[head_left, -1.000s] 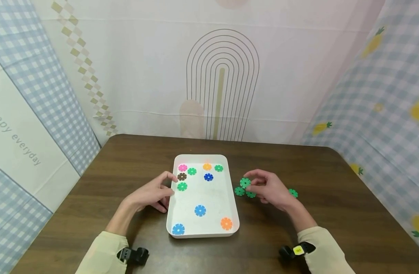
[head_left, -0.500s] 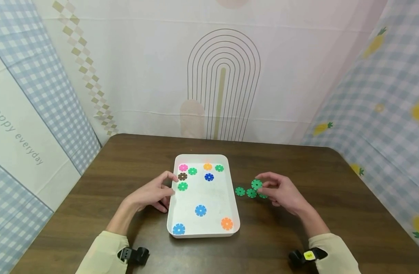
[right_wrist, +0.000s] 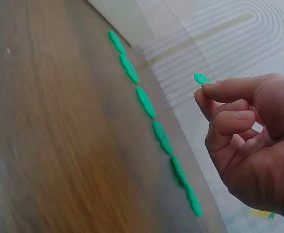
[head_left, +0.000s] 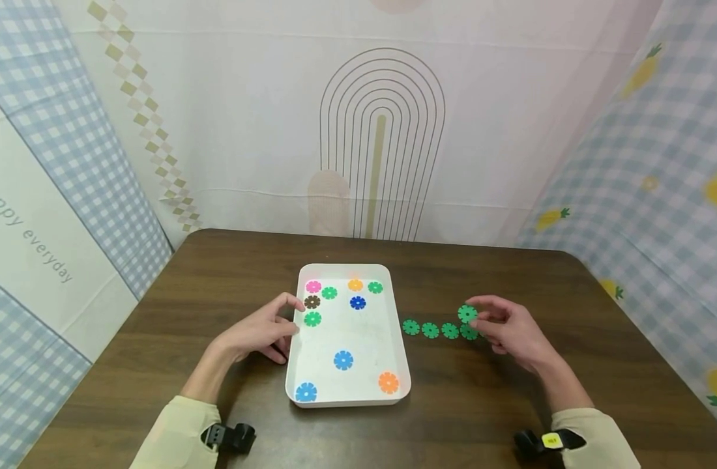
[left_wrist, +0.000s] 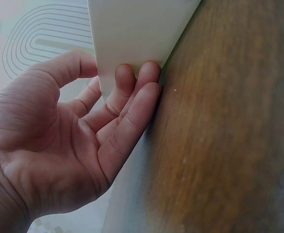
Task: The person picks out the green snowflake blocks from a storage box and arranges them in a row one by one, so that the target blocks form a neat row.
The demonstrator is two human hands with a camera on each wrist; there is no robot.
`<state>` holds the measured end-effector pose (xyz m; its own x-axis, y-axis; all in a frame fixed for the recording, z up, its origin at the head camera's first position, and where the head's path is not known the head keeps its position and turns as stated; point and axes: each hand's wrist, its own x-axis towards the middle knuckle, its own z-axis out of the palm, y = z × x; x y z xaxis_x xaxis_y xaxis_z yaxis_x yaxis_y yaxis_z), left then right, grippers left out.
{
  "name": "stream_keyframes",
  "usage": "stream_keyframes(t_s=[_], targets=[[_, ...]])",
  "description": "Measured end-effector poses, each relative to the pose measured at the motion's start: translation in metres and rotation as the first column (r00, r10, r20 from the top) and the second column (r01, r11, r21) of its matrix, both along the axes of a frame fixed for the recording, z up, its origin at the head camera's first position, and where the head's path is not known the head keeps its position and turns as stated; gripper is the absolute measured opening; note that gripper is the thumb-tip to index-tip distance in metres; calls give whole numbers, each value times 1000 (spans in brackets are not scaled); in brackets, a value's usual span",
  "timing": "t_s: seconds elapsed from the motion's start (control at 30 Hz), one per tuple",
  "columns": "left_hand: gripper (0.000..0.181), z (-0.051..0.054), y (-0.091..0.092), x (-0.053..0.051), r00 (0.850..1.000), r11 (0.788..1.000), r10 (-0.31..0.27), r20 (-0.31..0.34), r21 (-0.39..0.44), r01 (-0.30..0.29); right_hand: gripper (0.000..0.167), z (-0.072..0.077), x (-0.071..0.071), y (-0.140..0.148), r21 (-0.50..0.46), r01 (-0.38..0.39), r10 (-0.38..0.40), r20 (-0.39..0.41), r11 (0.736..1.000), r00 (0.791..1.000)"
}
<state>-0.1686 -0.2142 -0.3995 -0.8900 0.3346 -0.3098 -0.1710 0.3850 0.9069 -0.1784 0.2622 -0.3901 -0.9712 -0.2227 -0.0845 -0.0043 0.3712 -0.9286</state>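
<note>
The dark wood-grain worktop [head_left: 452, 404] carries all items; it extends past the right hand [head_left: 505, 329] and on to its far edge, giving room for movement on that side. The white tray [head_left: 364, 339] bounds the left; its raised wall is the edge to clear when passing leftward. Inside lie discs of mixed colours [head_left: 343, 360], flat and mostly toward the far end. The left hand [head_left: 264, 329] is at the tray's left wall: grip narrow, thumb and forefinger at the rim, other fingers against the outside. The right hand is raised over the worktop: grip narrow, thumb and forefinger pinching one piece. Below it, a row of green discs [head_left: 430, 330] lies flat, beginning just beside the tray's right wall; the head view hides its right end behind the hand. The held green disc [head_left: 467, 314] is above the row and apart from it. Assessment: it appears to be thin, notched plastic, probably light and stiff, not readily broken, perhaps slightly slippery on its faces. Recommended hold is a pinch near the rim; pieces lying flat offer fingertips little edge.
</note>
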Motion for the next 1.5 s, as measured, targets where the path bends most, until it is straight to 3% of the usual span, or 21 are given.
stream_keyframes(t_s=[0.33, 1.1, 1.5], targets=[[47, 1, 1, 0, 1000, 1000, 1, 0, -11, -1, 34, -4, -2, 39, -37, 88, -89, -21, 995, 996], [46, 0, 0, 0, 1000, 1000, -4, -1, -15, 4, 32, -22, -3, 85, 128, 210, -214, 21, 969, 977], [45, 1, 0, 0, 1000, 1000, -11, -6, -9, 11, 46, -26, 0, 89, 233, 215, -230, 39, 948, 972]])
